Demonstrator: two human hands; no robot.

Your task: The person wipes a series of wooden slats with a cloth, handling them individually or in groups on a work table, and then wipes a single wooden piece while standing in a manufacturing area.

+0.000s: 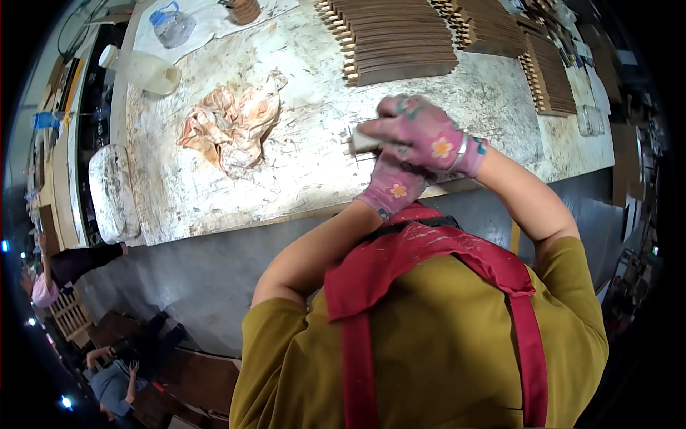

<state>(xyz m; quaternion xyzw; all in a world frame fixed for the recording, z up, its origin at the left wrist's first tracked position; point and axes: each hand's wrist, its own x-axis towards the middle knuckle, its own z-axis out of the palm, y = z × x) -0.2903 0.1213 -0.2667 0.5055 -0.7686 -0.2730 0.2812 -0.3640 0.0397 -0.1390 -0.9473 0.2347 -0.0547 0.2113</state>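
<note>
Both my hands wear pink flowered gloves and meet near the front edge of the worktable. My right hand (429,136) is closed on a pale, whitish block (366,139), its fingers bent over the top. Just below it, my left hand (393,183) is closed around a small wooden piece with light pegs (348,146) poking out to the left. The block and my right hand cover most of that piece, and the left fingers are largely hidden.
Brown boards with light pegs (400,43) stand in long rows at the back, with more rows (549,75) at right. A crumpled stained cloth (232,129) lies on the worktable (307,164), near a cloudy jug (150,74) and a blue-capped bottle (173,27). Two people are off to the left.
</note>
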